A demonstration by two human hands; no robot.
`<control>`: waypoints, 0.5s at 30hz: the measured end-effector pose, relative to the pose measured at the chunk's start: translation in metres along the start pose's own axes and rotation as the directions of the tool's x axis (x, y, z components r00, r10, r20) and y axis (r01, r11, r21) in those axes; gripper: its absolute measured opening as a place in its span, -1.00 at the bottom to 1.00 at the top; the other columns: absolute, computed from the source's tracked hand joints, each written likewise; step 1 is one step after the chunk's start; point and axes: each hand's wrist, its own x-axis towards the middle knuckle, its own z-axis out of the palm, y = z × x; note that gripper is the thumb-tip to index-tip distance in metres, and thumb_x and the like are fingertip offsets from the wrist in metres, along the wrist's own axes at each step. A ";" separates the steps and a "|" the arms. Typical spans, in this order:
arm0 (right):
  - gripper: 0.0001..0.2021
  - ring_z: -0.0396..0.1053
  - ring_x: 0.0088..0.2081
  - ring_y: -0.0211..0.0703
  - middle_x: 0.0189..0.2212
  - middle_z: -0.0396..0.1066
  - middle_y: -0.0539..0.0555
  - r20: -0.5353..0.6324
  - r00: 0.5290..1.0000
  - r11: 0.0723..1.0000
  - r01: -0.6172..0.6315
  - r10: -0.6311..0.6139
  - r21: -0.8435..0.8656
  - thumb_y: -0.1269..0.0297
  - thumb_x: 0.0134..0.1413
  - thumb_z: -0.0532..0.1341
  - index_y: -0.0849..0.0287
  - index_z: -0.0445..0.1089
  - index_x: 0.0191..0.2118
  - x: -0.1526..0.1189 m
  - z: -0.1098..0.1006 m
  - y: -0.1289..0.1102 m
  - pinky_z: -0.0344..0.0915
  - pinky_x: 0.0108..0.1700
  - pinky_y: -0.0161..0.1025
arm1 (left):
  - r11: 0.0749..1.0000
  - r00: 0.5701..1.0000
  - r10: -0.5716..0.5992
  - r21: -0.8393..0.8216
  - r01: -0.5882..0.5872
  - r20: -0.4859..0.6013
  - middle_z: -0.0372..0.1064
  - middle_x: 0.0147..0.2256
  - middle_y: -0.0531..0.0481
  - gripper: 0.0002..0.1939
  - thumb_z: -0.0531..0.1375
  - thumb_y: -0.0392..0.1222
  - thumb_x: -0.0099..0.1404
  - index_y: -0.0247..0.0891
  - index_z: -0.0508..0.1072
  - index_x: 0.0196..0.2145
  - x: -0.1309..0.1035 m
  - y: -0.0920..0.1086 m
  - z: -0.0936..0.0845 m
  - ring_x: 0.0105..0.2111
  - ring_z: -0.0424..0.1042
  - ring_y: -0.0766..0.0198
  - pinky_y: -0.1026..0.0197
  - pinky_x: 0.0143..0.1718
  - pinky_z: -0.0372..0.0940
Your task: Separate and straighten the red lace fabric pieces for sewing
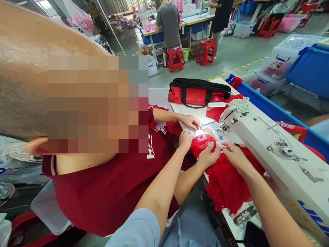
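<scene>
My left hand (pixel 185 140) is closed at the left edge of a red lace-like piece of fabric (pixel 203 143), its fingertips partly hidden. My right hand (pixel 236 156) has its fingers stretched to the left, over a larger heap of red cloth (pixel 228 183) at the front of the sewing machine (pixel 272 144). A co-worker in a dark red shirt sits on my left. One of that person's hands (pixel 209 154) pinches the lace-like piece from the near side; the other hand (pixel 190 121) is just beyond it, by the needle area.
A red and black bag (pixel 199 92) lies at the table's back. Pale cord (pixel 239 105) is coiled on the machine head. A blue bin (pixel 272 108) runs along the far side. Below the cloth are a red-handled tool (pixel 244 215) and a black object (pixel 254 235).
</scene>
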 end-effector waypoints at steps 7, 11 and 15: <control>-0.38 0.49 -0.26 -0.01 -0.19 0.54 0.18 0.300 0.953 0.995 0.010 -0.038 0.096 0.35 -0.30 0.22 0.20 0.36 0.05 0.045 0.028 -0.002 0.43 -0.23 -0.12 | 0.995 0.992 0.064 -0.075 -0.073 -0.110 0.49 -0.18 -0.07 -0.52 -0.22 -0.36 0.44 -0.34 0.50 -0.25 0.003 -0.014 0.004 -0.08 0.41 0.19 0.23 -0.19 0.34; -0.31 0.46 -0.16 -0.01 0.01 0.44 0.16 0.452 0.881 0.984 0.074 -0.142 0.165 0.38 -0.44 0.30 0.12 0.41 0.04 0.058 0.040 -0.015 0.41 -0.18 -0.14 | 0.997 0.953 0.053 -0.039 -0.068 -0.298 0.48 -0.24 -0.03 -0.75 -0.02 -0.29 0.38 -0.21 0.45 -0.30 0.003 -0.029 -0.039 -0.20 0.41 0.22 0.22 -0.23 0.32; -0.64 0.44 -0.14 0.03 -0.13 0.51 0.14 0.545 0.808 0.970 0.136 -0.225 0.200 0.25 -0.43 0.40 0.17 0.54 -0.32 0.056 0.051 -0.028 0.40 -0.12 -0.12 | 0.997 0.884 0.072 -0.002 -0.082 -0.461 0.40 -0.38 0.06 -0.89 0.06 -0.24 0.33 -0.18 0.34 -0.37 0.000 -0.037 -0.083 -0.34 0.37 0.28 0.23 -0.21 0.27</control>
